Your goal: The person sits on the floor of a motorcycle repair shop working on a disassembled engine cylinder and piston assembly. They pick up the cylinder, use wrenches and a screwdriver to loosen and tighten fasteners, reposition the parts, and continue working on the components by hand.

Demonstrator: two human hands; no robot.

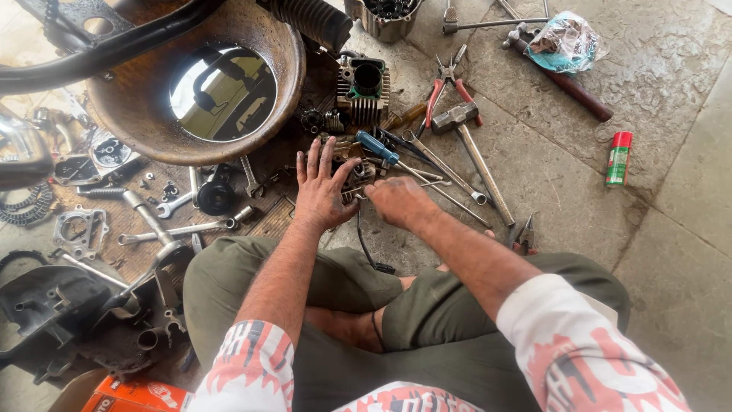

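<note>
Two hands meet on a small metal part (357, 177) just below the finned engine cylinder (364, 91): our left hand (320, 191) lies spread flat beside it, our right hand (398, 200) curls closed over it.

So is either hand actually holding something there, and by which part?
The left hand lies flat, fingers spread, on a small metal engine part. The right hand is curled at its side; whether it grips it cannot be told.

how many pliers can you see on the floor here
2. Red-handled pliers lie beyond the right hand, beside the hammer. Smaller pliers lie near the person's right knee. More may be hidden among the tools.
</note>
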